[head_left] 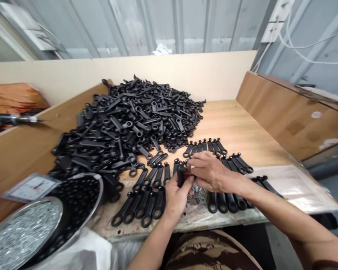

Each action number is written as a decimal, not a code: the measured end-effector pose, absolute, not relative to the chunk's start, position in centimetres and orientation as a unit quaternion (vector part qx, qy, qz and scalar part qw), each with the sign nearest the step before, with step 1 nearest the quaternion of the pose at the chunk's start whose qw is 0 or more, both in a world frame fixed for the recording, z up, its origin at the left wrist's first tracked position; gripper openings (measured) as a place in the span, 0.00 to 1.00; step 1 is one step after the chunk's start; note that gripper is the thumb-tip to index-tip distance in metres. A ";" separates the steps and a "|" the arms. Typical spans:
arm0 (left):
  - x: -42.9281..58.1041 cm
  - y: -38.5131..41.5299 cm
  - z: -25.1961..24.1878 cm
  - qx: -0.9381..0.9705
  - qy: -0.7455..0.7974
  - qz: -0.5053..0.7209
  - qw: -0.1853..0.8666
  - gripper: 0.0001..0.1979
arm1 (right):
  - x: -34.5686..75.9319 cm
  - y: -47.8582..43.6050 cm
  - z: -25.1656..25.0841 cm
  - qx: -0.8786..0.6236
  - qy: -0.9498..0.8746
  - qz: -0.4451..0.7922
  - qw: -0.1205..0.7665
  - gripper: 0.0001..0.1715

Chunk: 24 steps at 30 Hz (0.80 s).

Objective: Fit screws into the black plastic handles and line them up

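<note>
A bowl [61,210] of shiny bits [25,230] sits far left, by a tub [101,189] of black balls [83,195]. Next is a big heap [141,118] of black parts. The left hand [177,197] grips one black piece [181,176] over the table [218,120]. The right hand [211,173] bends close beside it; I can't tell what it holds. A row of black parts [231,200] lies farther right.

Hands, two: left hand [176,197], right hand [211,170]. Black levers [146,116]: heaped, past counting; back row [205,146], seven showing; front-left row [142,204], five. Bowl [61,206] of screws [22,232], one. Tub [101,187] of black balls [81,197], one. Dial [33,187], one. Screwdriver [15,119], one.
</note>
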<state>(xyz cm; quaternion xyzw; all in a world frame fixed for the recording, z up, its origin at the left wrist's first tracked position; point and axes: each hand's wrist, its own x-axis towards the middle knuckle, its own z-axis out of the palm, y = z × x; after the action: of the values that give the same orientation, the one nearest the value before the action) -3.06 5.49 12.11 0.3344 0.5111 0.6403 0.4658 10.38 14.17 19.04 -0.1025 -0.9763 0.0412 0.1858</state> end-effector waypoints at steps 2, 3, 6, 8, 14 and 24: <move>-1.1 5.4 12.6 0.334 0.487 0.632 0.502 0.10 | 12.7 12.5 18.4 -0.134 -0.966 0.047 0.215 0.08; -0.1 5.4 12.9 0.331 0.473 0.627 0.523 0.10 | 13.8 11.8 18.0 -0.149 -0.957 0.057 0.241 0.09; 2.7 5.4 13.8 0.321 0.430 0.609 0.584 0.09 | 16.5 9.8 16.1 -0.206 -0.903 0.091 0.366 0.13; 4.4 5.5 14.2 0.317 0.410 0.596 0.614 0.09 | 17.6 8.5 14.7 -0.255 -0.852 0.089 0.448 0.16; 7.8 5.7 14.1 0.326 0.399 0.542 0.664 0.10 | 19.2 6.4 11.1 -0.343 -0.770 0.003 0.538 0.25; 9.4 5.8 12.4 0.514 0.494 0.459 0.530 0.07 | 21.7 5.9 11.4 -0.409 -0.625 0.288 0.599 0.13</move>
<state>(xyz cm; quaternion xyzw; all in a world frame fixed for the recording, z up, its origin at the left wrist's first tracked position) 9.38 5.84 12.37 0.5141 0.4937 0.4592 0.5302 21.74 5.91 11.45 -0.4089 -0.6250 0.2877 0.5995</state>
